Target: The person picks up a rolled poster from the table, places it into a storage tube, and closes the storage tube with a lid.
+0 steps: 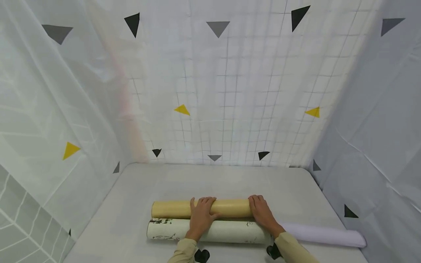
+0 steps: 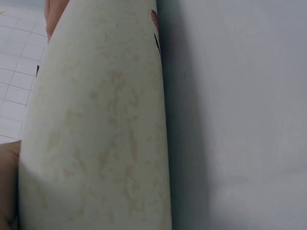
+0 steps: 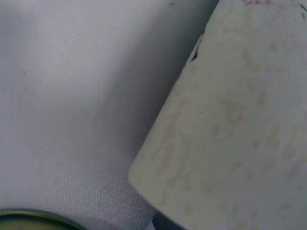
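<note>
A smooth yellow roll (image 1: 231,208) lies crosswise on the white table, just beyond a thicker white roll (image 1: 230,232) with dark printed marks. My left hand (image 1: 201,217) grips the yellow roll left of its middle, fingers over the far side and thumb spread toward the right. At its right end my right hand (image 1: 262,213) holds it, fingertips bent over the top. Tan blotches cover the white roll (image 2: 105,110) in the left wrist view, with part of the left hand (image 2: 8,177) at the frame's edge. One end of the white roll (image 3: 230,143) fills the right wrist view.
A pale lavender roll (image 1: 325,235) extends rightward from beside the right forearm, reaching the right wall sheet. White sheeting with black, grey and yellow triangles encloses the table (image 1: 217,179) at the back and sides. A curved green-rimmed object (image 3: 36,221) shows in the right wrist view's corner.
</note>
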`<state>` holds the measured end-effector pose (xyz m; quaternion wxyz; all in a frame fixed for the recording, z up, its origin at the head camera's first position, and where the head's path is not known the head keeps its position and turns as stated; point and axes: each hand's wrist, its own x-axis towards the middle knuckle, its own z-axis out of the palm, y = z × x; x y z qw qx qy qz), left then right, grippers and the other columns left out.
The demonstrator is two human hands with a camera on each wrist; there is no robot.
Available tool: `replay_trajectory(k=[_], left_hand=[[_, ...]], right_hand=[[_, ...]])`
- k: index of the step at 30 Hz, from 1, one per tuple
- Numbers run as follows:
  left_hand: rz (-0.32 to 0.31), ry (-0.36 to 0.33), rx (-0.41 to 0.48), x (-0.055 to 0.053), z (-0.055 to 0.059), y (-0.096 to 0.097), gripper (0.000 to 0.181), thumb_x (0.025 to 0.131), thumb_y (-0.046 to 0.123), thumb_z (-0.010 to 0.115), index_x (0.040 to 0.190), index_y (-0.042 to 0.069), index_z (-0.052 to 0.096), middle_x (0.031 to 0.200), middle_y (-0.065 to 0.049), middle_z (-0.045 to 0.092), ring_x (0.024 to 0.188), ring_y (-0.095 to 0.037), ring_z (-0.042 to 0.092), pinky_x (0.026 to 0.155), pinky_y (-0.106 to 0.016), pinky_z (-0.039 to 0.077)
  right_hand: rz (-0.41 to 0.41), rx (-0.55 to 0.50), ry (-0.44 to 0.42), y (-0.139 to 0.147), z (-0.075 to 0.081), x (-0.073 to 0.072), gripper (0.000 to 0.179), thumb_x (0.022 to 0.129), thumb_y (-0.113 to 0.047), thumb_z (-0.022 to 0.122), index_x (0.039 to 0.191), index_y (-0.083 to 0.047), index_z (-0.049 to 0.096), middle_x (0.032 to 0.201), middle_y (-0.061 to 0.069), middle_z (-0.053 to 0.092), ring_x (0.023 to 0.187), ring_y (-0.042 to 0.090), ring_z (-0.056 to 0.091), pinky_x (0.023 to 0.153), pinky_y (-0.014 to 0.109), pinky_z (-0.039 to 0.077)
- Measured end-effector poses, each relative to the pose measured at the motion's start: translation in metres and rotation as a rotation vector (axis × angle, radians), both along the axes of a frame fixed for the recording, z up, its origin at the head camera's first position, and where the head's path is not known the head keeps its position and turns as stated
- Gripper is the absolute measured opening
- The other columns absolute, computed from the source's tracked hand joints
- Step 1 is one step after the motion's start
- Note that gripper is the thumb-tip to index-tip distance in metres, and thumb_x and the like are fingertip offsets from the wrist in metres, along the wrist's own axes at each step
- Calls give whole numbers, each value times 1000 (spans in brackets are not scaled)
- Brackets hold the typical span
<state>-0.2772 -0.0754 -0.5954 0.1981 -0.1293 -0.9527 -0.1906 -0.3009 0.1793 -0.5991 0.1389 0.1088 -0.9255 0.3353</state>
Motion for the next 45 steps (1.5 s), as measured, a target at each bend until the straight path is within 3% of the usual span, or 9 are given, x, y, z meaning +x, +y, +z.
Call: replay_trajectory(k=[8,12,17,22,25,32,37,41,45], left_hand=[[-68,15,41,-1,4,0,59,78,43,87,127,15,69,126,-2,73,120,-25,65,111,-60,41],[-130,21,45,-3,2,-3,55,82,42,85,127,14,69,127,-3,73,121,-23,66,111,-52,44],[-224,36,96,-3,1,-7,48,85,37,83,124,13,70,128,-3,72,122,-23,65,110,-51,47],[-336,-38,231,1,4,-3,37,89,28,81,121,14,70,129,-2,70,123,-25,63,106,-48,51],[-377,-74,253,4,7,1,32,91,26,79,120,16,70,126,0,69,122,-23,62,103,-45,54],[-462,-159,238,7,14,5,26,95,30,74,116,16,73,110,3,75,102,-13,69,90,-30,58],[-451,-230,202,9,16,1,34,95,47,69,114,19,75,106,6,79,96,-6,73,86,-24,58],[-458,-205,128,12,13,0,43,88,58,73,113,22,75,106,11,79,97,-2,73,86,-22,57],[-486,-162,59,13,10,3,49,82,61,78,114,25,75,109,14,78,100,0,72,88,-18,56]], right_hand=[[-11,9,-38,3,-1,-2,33,112,-20,37,116,1,63,117,23,60,109,38,60,94,58,50],[-1,-18,-64,2,-1,-2,34,112,-19,37,121,3,61,121,26,59,109,38,60,94,58,50],[5,-30,-93,2,-1,-1,37,112,-22,36,124,4,60,124,26,58,109,36,60,94,56,50],[1,-22,-82,3,-1,-2,34,112,-20,38,122,3,60,122,26,58,107,36,60,93,57,50],[-8,-22,-80,3,1,-1,33,112,-20,38,120,2,61,121,25,58,106,35,61,92,56,51],[-24,-31,-40,2,4,-5,31,110,-18,41,117,4,61,116,26,60,101,37,61,90,59,51],[-21,-39,-65,0,2,-7,37,111,-24,39,122,4,60,122,27,58,104,38,60,89,59,51],[2,-16,-49,2,-2,-6,37,111,-25,38,123,2,61,123,24,59,103,34,61,86,55,52],[40,1,-30,11,2,-5,32,111,-19,41,125,-1,63,126,20,62,113,37,61,93,59,50]])
